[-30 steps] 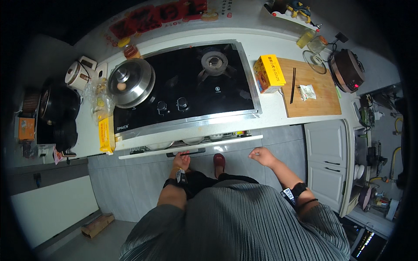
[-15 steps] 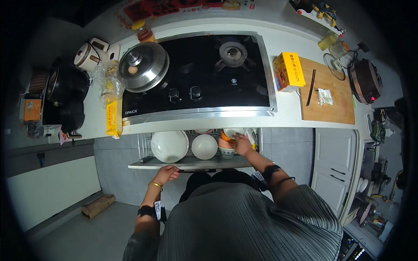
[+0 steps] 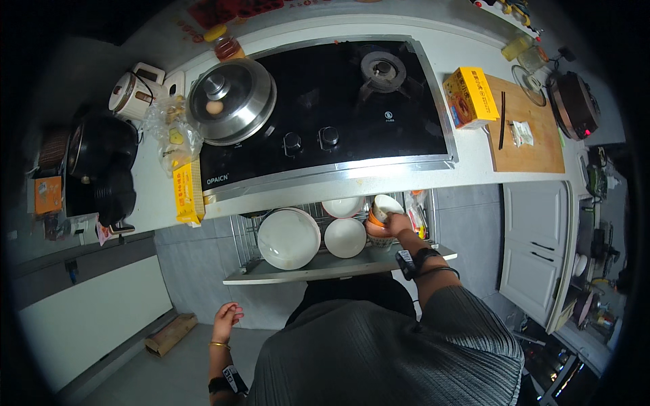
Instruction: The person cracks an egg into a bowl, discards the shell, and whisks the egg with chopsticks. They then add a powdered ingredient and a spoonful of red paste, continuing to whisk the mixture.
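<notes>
My right hand (image 3: 398, 222) reaches into the pulled-out drawer (image 3: 338, 275). Its fingers close on the near edge of a small white bowl (image 3: 387, 204), which tilts on top of a stack. Orange bowls (image 3: 377, 229) sit under it, with a patterned bowl (image 3: 381, 241) at the bottom. My left hand (image 3: 227, 321) hangs in the air, off the drawer's left front, its fingers loosely bent and holding nothing. A large white plate (image 3: 288, 238) and a white bowl (image 3: 344, 238) stand in the drawer's wire rack, with another white bowl (image 3: 342, 206) behind.
Above the drawer, the counter bears a black gas hob (image 3: 318, 101) with a lidded steel pan (image 3: 233, 101). To its right are a yellow box (image 3: 470, 98) and a wooden board (image 3: 525, 152) with black chopsticks (image 3: 502, 120). A yellow packet (image 3: 188, 193) overhangs the counter's edge at left.
My left hand has let go of the drawer front and moved down and left. The small white bowl now tilts up in my right hand. The whole view has shifted.
</notes>
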A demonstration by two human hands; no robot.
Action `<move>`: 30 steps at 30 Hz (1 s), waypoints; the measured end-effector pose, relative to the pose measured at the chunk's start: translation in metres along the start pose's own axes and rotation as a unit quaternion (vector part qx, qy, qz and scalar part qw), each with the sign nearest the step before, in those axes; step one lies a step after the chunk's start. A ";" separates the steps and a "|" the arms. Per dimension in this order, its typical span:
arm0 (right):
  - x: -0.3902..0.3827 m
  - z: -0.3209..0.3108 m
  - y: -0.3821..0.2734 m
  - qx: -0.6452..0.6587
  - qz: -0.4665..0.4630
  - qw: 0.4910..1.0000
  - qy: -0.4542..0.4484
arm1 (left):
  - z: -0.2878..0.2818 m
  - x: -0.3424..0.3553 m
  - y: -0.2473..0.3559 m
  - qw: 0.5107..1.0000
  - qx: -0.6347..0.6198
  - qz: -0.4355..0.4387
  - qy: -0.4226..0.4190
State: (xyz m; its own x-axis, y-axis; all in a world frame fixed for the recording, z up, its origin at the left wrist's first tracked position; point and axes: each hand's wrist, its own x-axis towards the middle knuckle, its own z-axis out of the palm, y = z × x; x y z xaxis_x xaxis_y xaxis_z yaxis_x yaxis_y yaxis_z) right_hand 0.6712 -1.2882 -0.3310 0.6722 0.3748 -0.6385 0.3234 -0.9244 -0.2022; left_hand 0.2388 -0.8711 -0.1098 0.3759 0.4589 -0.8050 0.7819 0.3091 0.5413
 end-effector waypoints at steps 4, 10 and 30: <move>-0.013 -0.001 0.009 0.318 0.073 0.940 0.097 | -0.018 0.011 0.008 1.000 -0.013 0.003 0.012; -0.033 0.009 0.012 0.906 0.183 0.340 0.174 | -0.016 0.042 0.039 0.998 0.006 0.048 -0.041; -0.171 -0.191 -0.008 0.746 -0.178 0.572 0.291 | 0.019 0.037 0.140 0.964 -0.103 0.217 -0.112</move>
State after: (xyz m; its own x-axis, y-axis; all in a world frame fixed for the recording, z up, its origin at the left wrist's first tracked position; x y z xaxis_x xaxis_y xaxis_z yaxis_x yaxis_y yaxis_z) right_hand 0.6807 -1.3313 -0.0786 0.9889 0.1164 -0.0924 -0.1279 0.3495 -0.9282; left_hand 0.3721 -0.8268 -0.0683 0.7617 0.3986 -0.5108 0.4200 0.2965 0.8577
